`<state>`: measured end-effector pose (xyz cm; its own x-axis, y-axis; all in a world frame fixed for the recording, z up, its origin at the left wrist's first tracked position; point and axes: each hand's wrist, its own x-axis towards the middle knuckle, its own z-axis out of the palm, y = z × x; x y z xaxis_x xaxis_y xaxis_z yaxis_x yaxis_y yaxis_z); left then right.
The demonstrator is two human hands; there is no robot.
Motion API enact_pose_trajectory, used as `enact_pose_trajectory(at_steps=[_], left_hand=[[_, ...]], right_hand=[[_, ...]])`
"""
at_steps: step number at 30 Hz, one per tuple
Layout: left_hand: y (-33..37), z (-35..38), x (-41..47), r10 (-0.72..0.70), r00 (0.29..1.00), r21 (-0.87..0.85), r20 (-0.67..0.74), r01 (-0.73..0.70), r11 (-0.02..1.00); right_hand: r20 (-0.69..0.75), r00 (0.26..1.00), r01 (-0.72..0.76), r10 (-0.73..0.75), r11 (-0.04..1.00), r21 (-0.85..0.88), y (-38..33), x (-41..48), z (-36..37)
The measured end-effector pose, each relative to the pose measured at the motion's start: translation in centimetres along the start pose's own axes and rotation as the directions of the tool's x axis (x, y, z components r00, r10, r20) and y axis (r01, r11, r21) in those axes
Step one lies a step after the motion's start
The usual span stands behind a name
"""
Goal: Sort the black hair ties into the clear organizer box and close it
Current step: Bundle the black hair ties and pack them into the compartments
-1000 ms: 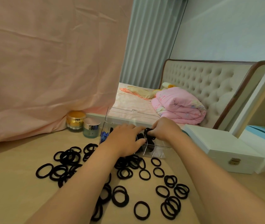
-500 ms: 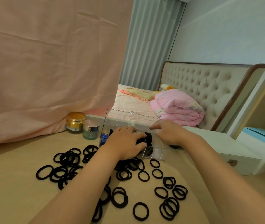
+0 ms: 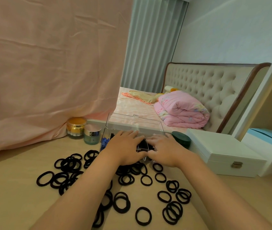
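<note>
The clear organizer box (image 3: 105,135) stands at the far side of the table, its lid (image 3: 134,124) tilted up at the back. A bunch of black hair ties (image 3: 142,144) fills one middle compartment, and something blue (image 3: 104,141) lies in the left one. My left hand (image 3: 125,147) and my right hand (image 3: 164,151) lie palm down side by side on top of the box, fingers spread and thumbs nearly touching at its front wall. Many loose black hair ties (image 3: 121,202) are scattered on the table nearer to me, with a denser pile (image 3: 69,165) to the left.
A gold-lidded jar (image 3: 76,127) and a silver-lidded jar (image 3: 92,134) stand left of the box. A dark green round tin (image 3: 181,140) and a white latched case (image 3: 223,151) sit to its right. Pink cloth (image 3: 49,72) hangs behind; a bed lies beyond.
My right hand held a bunch of hair ties over the box; it has let them go into the compartment and flattened. Both hands now rest flat on the box.
</note>
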<state>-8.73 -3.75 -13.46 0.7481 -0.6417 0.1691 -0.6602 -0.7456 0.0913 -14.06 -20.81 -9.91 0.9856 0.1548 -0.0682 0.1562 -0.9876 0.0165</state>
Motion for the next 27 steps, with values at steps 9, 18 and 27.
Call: enact_pose_trajectory(at_steps=[9,18,27], left_hand=[[2.1,-1.4,0.1,0.078,0.991,-0.078,-0.112,-0.087,0.993],[6.2,-3.1,-4.9,0.176,0.984,-0.098,-0.01,-0.176,0.98],[4.2,-1.5,-12.5,-0.005,0.935,-0.015,0.353,0.011,1.0]], right_hand=[[-0.363,0.923,-0.037,0.132,0.966,0.257,0.1,-6.1,1.1],[0.143,0.986,-0.111,0.087,0.98,0.163,-1.7,-11.6,4.5],[0.005,0.997,-0.071,0.072,0.972,0.222,-3.7,-9.1,6.6]])
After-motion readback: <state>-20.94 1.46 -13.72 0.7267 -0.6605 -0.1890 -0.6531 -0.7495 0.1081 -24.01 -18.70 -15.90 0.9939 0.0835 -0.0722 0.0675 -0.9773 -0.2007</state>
